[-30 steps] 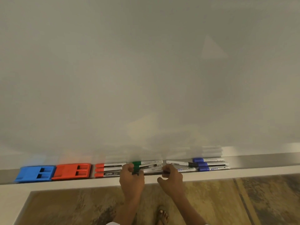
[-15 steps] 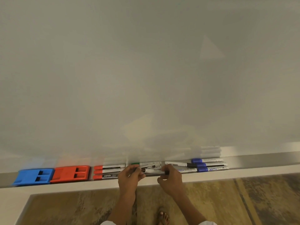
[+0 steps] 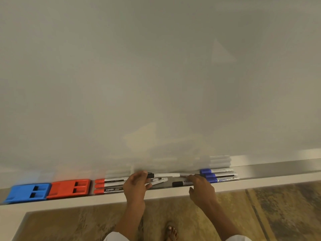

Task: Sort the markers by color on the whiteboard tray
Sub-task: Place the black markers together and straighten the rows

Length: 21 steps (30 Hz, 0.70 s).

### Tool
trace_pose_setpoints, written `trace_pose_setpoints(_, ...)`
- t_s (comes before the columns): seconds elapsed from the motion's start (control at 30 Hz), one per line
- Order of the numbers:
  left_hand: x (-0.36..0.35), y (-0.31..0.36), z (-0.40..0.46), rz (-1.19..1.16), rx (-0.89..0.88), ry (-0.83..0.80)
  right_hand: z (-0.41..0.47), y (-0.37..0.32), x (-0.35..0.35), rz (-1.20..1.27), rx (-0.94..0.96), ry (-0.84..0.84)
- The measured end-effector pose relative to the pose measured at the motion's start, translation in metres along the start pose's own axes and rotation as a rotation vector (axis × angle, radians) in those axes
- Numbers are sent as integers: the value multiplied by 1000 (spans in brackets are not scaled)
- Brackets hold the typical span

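Observation:
The whiteboard tray runs along the board's lower edge. Three red-capped markers lie stacked at its left, and three blue-capped markers at its right. Between them my left hand is curled around a pair of white-barrelled markers whose caps it hides. A black-capped marker lies by its thumb against the board. My right hand has its fingers closed over the barrel of another black-capped marker lying on the tray, cap pointing left. No green cap shows.
A blue eraser and a red eraser sit on the tray left of the red markers. The tray's right part past the blue markers holds nothing. Below is patterned floor with my bare foot.
My hands have drawn apart: the right slid right with a black-capped marker, the left stayed over the middle markers. The green cap seen a second ago is now hidden.

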<state>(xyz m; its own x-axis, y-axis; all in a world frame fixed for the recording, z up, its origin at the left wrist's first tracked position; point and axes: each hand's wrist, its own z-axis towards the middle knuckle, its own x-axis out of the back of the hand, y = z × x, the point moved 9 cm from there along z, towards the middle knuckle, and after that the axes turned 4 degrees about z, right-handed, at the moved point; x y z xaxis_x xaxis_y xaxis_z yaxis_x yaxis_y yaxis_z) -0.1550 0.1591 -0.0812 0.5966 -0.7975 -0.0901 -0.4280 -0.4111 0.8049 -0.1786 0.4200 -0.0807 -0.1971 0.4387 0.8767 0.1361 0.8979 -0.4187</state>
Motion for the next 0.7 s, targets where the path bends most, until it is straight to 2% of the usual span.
trace_pose_setpoints(0.13, -12, -14, 0, -35, 60, -34, 8, -4, -1, -71, 94, -21)
trace_pose_setpoints(0.4, -18, -20, 3, -43, 55, -96, 5, -8, 9, -99, 227, -12)
trace_pose_setpoints(0.5, -19, -19, 5, -42, 45, -112, -4, -5, 29, -25, 250, 48)
trace_pose_setpoints(0.7, -28, -16, 5, 18, -3, -203, -7, -4, 58, 334, 367, 161)
